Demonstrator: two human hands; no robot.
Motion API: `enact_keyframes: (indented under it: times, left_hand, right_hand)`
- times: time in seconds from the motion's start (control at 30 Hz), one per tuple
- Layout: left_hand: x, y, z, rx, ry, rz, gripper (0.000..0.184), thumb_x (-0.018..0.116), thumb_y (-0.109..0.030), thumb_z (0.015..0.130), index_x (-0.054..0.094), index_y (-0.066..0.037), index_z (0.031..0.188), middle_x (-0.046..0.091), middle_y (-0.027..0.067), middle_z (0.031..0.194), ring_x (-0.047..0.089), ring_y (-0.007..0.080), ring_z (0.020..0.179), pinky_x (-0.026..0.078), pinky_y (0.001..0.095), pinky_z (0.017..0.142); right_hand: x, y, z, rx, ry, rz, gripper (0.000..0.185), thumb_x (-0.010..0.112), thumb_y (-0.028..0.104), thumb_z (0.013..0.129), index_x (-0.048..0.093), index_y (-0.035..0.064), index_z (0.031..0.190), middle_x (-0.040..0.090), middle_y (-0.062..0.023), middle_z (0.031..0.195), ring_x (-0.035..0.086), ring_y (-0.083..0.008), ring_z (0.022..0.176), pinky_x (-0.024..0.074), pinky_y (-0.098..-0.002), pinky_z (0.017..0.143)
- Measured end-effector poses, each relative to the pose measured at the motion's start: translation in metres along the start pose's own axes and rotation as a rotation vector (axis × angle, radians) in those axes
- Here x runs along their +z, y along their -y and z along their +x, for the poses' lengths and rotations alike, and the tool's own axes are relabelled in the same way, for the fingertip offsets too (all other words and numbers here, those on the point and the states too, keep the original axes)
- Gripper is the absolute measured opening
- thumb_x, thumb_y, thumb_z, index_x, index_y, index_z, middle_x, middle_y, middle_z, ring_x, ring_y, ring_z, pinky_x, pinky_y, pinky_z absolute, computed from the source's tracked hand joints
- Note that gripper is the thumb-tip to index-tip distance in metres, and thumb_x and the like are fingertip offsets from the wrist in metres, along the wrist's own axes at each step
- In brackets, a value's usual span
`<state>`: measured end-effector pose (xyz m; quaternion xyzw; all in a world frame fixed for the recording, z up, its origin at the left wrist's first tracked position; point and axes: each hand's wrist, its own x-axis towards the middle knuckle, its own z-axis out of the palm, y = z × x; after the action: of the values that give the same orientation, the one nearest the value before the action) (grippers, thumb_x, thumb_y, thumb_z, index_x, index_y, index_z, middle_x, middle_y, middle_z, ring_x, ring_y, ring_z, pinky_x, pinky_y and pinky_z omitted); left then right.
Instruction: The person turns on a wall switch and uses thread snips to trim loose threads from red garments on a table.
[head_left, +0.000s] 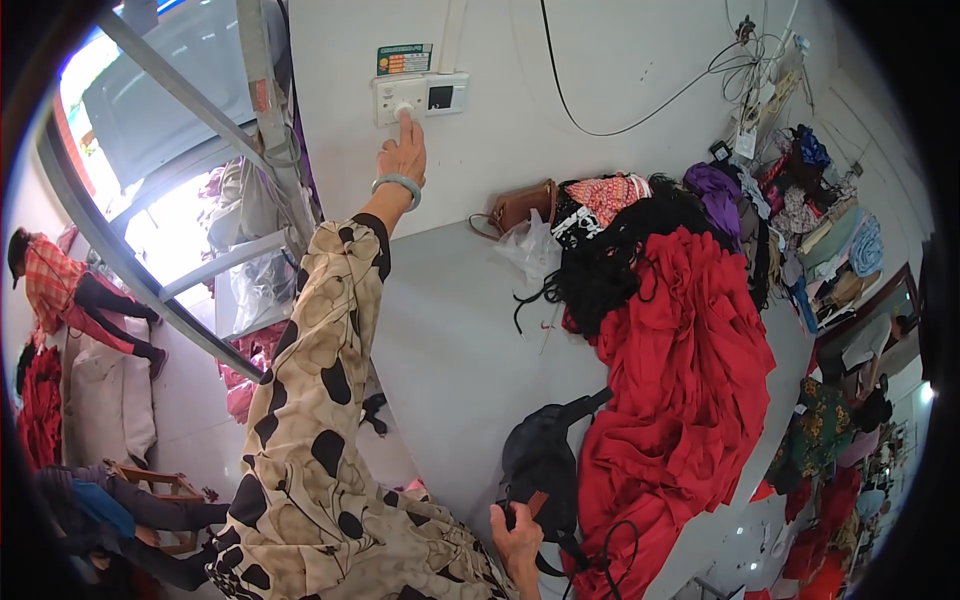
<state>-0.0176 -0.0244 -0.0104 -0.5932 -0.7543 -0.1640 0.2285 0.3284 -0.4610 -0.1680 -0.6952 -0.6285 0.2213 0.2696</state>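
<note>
My left hand (pixel 402 160), with a pale green bangle at the wrist, reaches up to the wall. Its fingers close on the round white dial (pixel 403 109) of a wall control panel (pixel 385 97). Down at the table's near edge, my right hand (pixel 517 545) has thumb and fingers around part of a black bag-like item with a strap (pixel 540 460). A small reddish-brown piece (pixel 538 503) shows at its fingertips; I cannot make out what it is. Right beside the black item lies a big heap of red fabric (pixel 680 400).
The grey table (pixel 440 320) also bears black stringy fabric (pixel 600 260), a clear plastic bag (pixel 530 245) and a brown leather bag (pixel 525 207). Piled clothes (pixel 800 210) stand along the right. A metal frame (pixel 165 290) rises at left. Other people (pixel 60 280) are on that side.
</note>
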Motion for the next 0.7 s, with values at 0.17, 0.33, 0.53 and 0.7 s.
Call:
enact_keyframes:
  times: [0.17,0.33,0.53,0.7]
  left_hand:
    - [0.018,0.001,0.001,-0.057,0.017,0.024,0.072,0.060,-0.002,0.072,0.025,-0.003,0.135,0.012,0.0138,0.149,0.059,0.0334,0.091,0.053,0.0427,0.073]
    - [0.070,0.030,0.019,-0.159,-0.120,-0.172,0.074,0.056,-0.006,0.074,0.018,0.005,0.137,0.015,0.0250,0.146,0.061,0.0355,0.089,0.051,0.0428,0.078]
    - [0.128,-0.012,-0.100,0.185,0.227,-0.604,0.041,0.048,-0.011,0.079,0.048,-0.001,0.119,0.051,0.0242,0.120,0.056,0.0375,0.100,0.046,0.0437,0.085]
    - [0.116,-0.116,-0.322,0.432,0.915,-1.206,0.025,0.057,-0.006,0.082,0.053,-0.001,0.107,0.062,0.0059,0.077,0.062,0.0174,0.069,0.051,0.0304,0.062]
  right_hand:
    - [0.002,-0.003,0.002,0.011,-0.012,0.005,0.037,0.065,0.039,0.078,0.061,0.0046,0.091,0.062,-0.0218,0.070,0.062,-0.0398,0.067,0.0497,-0.0448,0.061]
    - [0.003,-0.003,0.012,-0.004,0.063,-0.043,0.034,0.064,0.037,0.079,0.060,0.0051,0.091,0.062,-0.0187,0.070,0.061,-0.0374,0.066,0.0495,-0.0435,0.059]
    - [-0.017,0.007,0.018,-0.077,-0.080,0.248,0.019,0.065,0.019,0.081,0.062,0.0034,0.090,0.062,-0.0144,0.071,0.061,-0.0258,0.058,0.0483,-0.0336,0.054]
    - [-0.065,0.030,0.042,0.030,-0.360,0.542,0.013,0.063,0.010,0.082,0.061,-0.0014,0.089,0.056,0.0008,0.063,0.050,-0.0055,0.058,0.0428,-0.0217,0.053]
